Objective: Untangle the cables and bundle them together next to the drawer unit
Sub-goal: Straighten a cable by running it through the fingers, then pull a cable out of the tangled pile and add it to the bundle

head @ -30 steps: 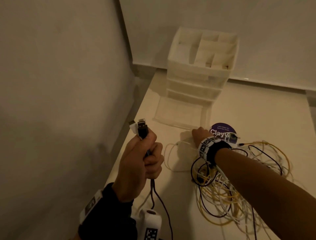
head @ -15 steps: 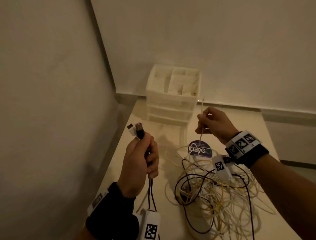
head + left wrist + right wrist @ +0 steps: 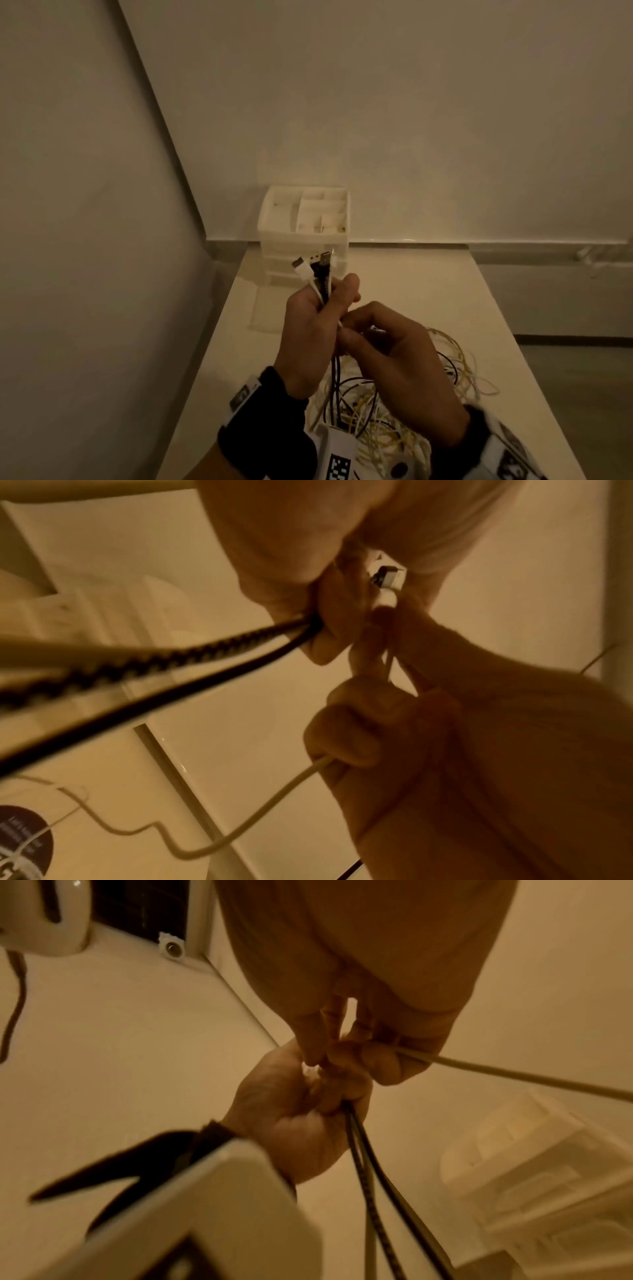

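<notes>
1. Half a second ago the right hand (image 3: 394,359) was raised apart from the left, pinching a pale cable end above the pile; now it has come across and touches the left hand (image 3: 315,329), fingers meeting in front of the chest.
2. The left hand held two plugs before; now four plug ends (image 3: 313,265) stick up out of its fist, white and black.
3. The view has lifted: the drawer unit (image 3: 305,233) sits further off and more wall shows.
4. The left hand is curled tight around the gathered cable ends, thumb pressed on top. In the left wrist view a braided black cable (image 3: 137,664) and a smooth black one run out of its grip.
5. The right hand's fingers are curled around a pale cable (image 3: 514,1074); the left wrist view shows it trailing out under the fist.
6. The tangled cable pile (image 3: 394,411) lies on the table (image 3: 428,284) beneath both hands, yellow, white and black loops crossing one another, still knotted.
7. The pile sits near the table's front, well apart from the drawer unit, which stands in the far left corner against the wall.
8. The unit's lowest drawer (image 3: 270,315) is pulled out.
</notes>
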Motion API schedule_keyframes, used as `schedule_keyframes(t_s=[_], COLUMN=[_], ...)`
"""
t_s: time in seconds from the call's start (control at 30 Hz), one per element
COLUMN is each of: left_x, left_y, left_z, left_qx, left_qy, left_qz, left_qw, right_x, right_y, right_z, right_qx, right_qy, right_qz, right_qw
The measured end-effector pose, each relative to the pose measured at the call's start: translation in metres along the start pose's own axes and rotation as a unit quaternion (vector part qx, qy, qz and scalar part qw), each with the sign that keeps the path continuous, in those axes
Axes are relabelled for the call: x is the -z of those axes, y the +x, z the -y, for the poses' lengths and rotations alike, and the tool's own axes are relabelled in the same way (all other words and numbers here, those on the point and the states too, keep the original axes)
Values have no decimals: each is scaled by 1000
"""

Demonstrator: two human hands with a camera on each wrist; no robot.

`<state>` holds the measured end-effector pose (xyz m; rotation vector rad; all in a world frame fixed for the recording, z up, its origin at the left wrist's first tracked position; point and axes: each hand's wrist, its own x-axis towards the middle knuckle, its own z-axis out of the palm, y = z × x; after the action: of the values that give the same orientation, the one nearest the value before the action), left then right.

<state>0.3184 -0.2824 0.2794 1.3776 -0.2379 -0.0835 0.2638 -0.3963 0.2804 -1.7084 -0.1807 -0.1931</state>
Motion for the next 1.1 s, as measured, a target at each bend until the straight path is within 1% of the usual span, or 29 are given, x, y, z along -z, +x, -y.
schedule_keyframes(t_s=[0.03,0.1,0.17,0.2,0.27,0.33,0.37,0.47,0.57,0.6,0.63,0.67,0.7,0.73,0.77,0.83,0.87,0.9,0.97,1.03,1.1], left_x=[-4,-8,-8,-6,0,8,12,26,44,48,48,45,40,34,28,19,15,13,9,7,5], left_y=[-2,-7,-8,-8,-5,-1,0,0,2,1,-1,-5,-10,-15,-18,-21,-21,-21,-21,-19,-15], left_z=[1,2,1,0,-5,-14,-19,-37,-53,-53,-51,-48,-42,-33,-22,0,11,19,27,24,18], left_qx=[-3,-15,-28,-31,-43,-52,-52,-58,-97,-100,-100,-103,-116,-129,-140,-143,-134,-122,-117,-133,-157], left_qy=[31,61,63,61,44,-12,-40,-85,-103,-80,-19,78,180,251,300,380,399,401,383,365,371], left_qz=[-5,-6,-2,3,1,-12,-16,-34,-48,-47,-42,-29,-5,27,57,96,113,126,121,110,100], left_qw=[999,998,998,998,998,998,998,994,989,991,994,991,977,959,942,909,900,899,908,915,910], right_x=[-3,-6,-6,-6,-3,1,3,15,24,26,28,28,29,30,31,32,33,33,34,36,37], right_y=[-6,-15,-22,-27,-36,-44,-47,-52,-56,-56,-55,-52,-48,-43,-36,-22,-16,-12,-5,-1,2], right_z=[-3,-10,-17,-23,-35,-51,-60,-89,-127,-136,-143,-147,-146,-139,-129,-102,-87,-73,-52,-41,-36], right_qx=[-5,-11,-6,-2,6,14,12,-7,-49,-58,-63,-65,-62,-52,-35,7,22,27,9,-26,-45], right_qy=[-16,-34,-59,-71,-104,-126,-118,-127,-156,-167,-176,-181,-183,-189,-197,-205,-197,-183,-133,-61,-4], right_qz=[-18,-51,-70,-69,-42,-2,15,60,88,87,85,76,63,49,40,37,41,46,57,78,92], right_qw=[1000,998,996,995,994,992,993,990,983,980,979,978,979,979,979,978,979,982,990,995,995])
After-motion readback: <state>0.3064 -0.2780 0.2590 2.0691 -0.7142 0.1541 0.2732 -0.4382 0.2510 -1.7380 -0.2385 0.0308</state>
